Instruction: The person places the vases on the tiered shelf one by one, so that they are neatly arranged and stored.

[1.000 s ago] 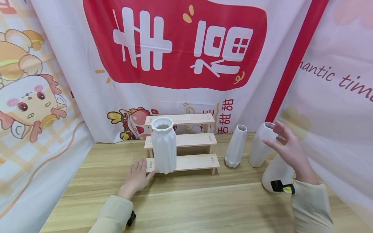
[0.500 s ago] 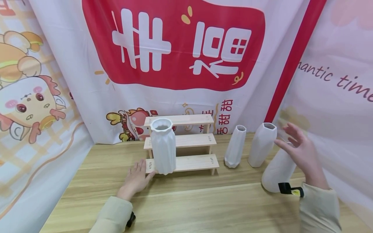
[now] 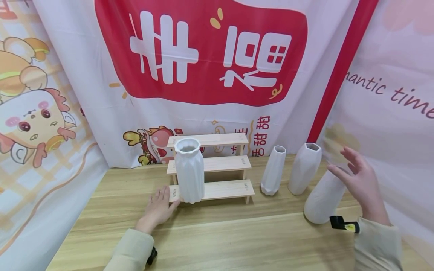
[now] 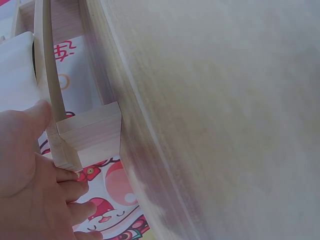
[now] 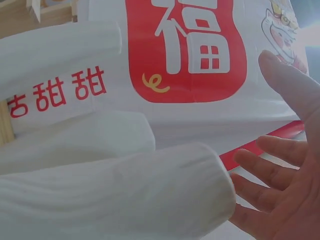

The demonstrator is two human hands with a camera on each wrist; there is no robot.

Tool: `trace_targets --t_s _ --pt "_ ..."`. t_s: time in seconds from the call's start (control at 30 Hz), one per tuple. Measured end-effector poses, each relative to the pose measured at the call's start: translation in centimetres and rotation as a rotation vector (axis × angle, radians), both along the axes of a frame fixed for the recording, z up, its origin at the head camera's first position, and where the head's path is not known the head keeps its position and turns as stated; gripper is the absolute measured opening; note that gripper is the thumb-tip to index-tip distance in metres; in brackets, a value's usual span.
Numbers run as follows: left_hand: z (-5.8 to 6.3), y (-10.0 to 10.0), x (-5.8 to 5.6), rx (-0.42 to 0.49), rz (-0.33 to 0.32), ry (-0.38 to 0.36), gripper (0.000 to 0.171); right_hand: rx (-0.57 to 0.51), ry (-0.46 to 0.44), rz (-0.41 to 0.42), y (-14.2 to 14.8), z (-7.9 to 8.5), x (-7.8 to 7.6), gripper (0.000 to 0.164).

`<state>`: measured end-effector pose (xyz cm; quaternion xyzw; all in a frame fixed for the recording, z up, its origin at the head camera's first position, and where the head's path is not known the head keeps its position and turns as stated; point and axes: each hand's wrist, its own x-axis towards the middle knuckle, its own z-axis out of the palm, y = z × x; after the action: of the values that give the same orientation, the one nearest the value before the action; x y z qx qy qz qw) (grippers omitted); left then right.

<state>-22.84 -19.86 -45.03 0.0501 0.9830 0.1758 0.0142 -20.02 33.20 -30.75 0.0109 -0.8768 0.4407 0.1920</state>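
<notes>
Firstly, clock directions as in the head view, twelve pointing away from the person.

Item: rack (image 3: 230,190), pale wood, three steps, on the table (image 3: 237,242).
Item: ribbed vase (image 3: 190,173), white, wavy rim, upright on the lowest step, toward seven o'clock of the rack's middle.
Item: left hand (image 3: 158,206), at eight o'clock of the rack, laid against the end of the lowest step; fingers extended, thumb apart from them and on the board's front edge, near the ribbed vase.
Item: slim vase (image 3: 272,171), white, faceted, on the table at three o'clock of the rack.
Item: angular vase (image 3: 304,169), white, wider, just beyond it, also at three.
Item: round vase (image 3: 325,199), white, smooth, between three and four o'clock, nearest the person of these three.
Item: right hand (image 3: 362,182), at two o'clock of the round vase, beside its mouth; fingers slightly bent and spread, thumb well apart, nothing held; contact with the rim cannot be told.
Item: printed cloth (image 3: 203,88), red and white, at twelve.
</notes>
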Motion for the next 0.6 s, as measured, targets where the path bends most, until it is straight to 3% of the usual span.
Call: trace_targets --t_s 0.37,0.6 --pt "-0.1 0.0 0.0 0.008 0.0 0.013 0.073 0.007 -0.033 -0.002 0.8 -1.9 -0.3 0.086" --pt "0.0 0.0 0.0 0.01 0.0 0.01 0.073 0.005 0.019 0.001 1.1 -3.7 -0.7 0.084"
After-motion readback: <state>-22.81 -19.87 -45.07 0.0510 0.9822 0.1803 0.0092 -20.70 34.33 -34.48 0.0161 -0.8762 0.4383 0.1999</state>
